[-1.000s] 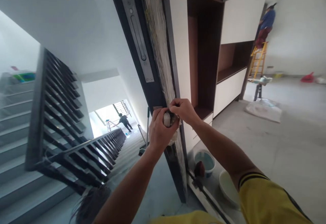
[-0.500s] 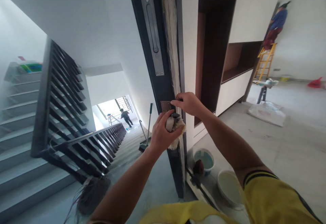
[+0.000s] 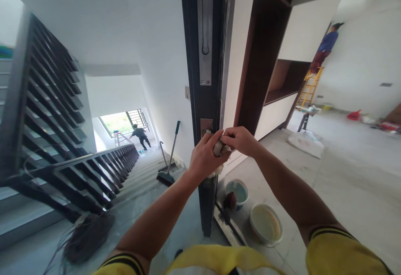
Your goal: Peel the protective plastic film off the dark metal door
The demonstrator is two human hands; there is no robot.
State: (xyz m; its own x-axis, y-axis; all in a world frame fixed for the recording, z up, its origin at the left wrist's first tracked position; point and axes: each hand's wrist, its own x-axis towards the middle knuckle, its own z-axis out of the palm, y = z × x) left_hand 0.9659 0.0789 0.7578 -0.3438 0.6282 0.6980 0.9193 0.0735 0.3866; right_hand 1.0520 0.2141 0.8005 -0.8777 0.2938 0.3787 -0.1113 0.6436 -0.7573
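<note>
A dark door (image 3: 196, 58) stands edge-on in front of me, with a long metal lock plate (image 3: 205, 29) and a small brass plate (image 3: 206, 125) set in its edge. My left hand (image 3: 205, 158) is curled around a crumpled pale rag (image 3: 218, 149) right under the brass plate. My right hand (image 3: 239, 140) pinches the top of the same rag from the right side. Both hands touch each other against the door edge.
Two basins (image 3: 237, 190) (image 3: 266, 223) sit on the floor by the door foot. A broom (image 3: 169, 158) leans at the stairs, railing (image 3: 72, 162) on the left. One person (image 3: 138, 135) works on the lower landing, another (image 3: 324, 47) stands on a yellow ladder (image 3: 308, 89) near the cabinet (image 3: 275, 66).
My view swung so the door edge now stands upright. My right hand dropped from the door edge onto the rag beside my left hand.
</note>
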